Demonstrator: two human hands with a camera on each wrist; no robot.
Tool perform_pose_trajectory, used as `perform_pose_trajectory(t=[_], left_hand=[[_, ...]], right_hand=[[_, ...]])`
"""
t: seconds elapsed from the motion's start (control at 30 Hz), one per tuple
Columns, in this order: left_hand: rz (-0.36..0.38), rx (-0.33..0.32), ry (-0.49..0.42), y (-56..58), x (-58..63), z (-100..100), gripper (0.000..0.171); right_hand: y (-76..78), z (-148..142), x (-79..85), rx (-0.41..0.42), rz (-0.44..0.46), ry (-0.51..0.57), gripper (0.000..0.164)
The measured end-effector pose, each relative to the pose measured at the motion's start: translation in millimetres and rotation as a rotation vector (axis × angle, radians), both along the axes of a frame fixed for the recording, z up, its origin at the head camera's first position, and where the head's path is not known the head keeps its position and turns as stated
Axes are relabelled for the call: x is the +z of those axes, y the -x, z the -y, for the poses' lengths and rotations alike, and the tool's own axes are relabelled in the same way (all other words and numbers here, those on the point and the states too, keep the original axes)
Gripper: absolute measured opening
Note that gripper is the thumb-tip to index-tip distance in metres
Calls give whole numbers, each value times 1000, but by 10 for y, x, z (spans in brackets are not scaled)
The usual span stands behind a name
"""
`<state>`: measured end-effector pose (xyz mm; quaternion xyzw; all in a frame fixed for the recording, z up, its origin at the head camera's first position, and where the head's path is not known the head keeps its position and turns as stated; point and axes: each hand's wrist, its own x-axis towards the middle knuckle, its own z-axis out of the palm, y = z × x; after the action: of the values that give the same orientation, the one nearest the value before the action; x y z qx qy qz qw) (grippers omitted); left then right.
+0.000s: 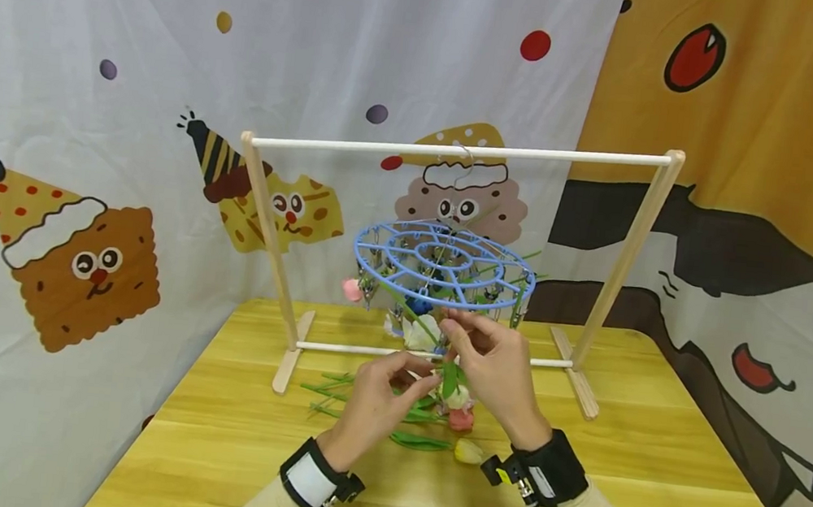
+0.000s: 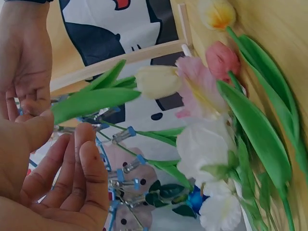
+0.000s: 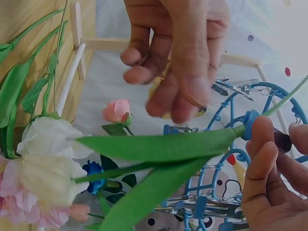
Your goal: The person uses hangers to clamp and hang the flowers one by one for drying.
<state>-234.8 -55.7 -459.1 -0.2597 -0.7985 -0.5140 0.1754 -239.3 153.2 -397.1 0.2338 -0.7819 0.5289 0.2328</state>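
Observation:
My right hand (image 1: 501,369) pinches a metal clip with blue tips (image 3: 250,124) just below the blue round hanging dryer (image 1: 460,304). A cream tulip (image 2: 158,82) hangs head-down there, its stem at the clip and its long green leaves (image 3: 159,148) spread below. In the head view, my left hand (image 1: 381,398) is beside those leaves, fingers loosely bent; the right wrist view shows its fingertips apart from them. Other flowers hang from the dryer: a white bloom (image 1: 421,332), a blue rose (image 3: 94,175) and a pink rose (image 3: 116,110).
A wooden stand (image 1: 630,259) carries the dryer by a hook on its white top rod (image 1: 358,146). More flowers lie on the table (image 1: 211,447) under it, including a yellow tulip (image 1: 468,452), a coral-pink flower (image 1: 461,419) and several green stems (image 1: 327,393). Printed curtains hang behind.

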Motion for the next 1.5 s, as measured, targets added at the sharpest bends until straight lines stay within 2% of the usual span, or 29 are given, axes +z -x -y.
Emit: perform_pose_trajectory(t=[0.17, 0.27, 0.4, 0.5, 0.6, 0.8, 0.97, 1.27, 1.5], left_hand=[[45, 36, 105, -24, -62, 174, 16], [99, 23, 182, -1, -127, 332, 13], [164, -5, 345, 53, -226, 561, 10], [163, -22, 456, 81, -323, 709, 7], [144, -37, 518, 100, -408, 796, 7], [115, -62, 589, 139, -488, 871, 14], [98, -55, 647, 156, -502, 894, 14], [129, -25, 639, 144, -536, 910, 13], [132, -22, 663, 107, -568, 916, 15]], right_hand=[[-64, 0, -4, -29, -66, -38, 28], [-96, -13, -33, -56, -119, -55, 28], [-144, -48, -93, -96, -188, -60, 30], [-185, -70, -153, -119, -242, -66, 31], [-219, -103, -237, -125, -283, -79, 33], [-247, -119, -429, -77, -336, -118, 35], [-259, -107, -569, -2, -333, -146, 38], [-266, -42, -724, 62, -266, -270, 30], [-273, 16, -812, 103, -166, -360, 21]])
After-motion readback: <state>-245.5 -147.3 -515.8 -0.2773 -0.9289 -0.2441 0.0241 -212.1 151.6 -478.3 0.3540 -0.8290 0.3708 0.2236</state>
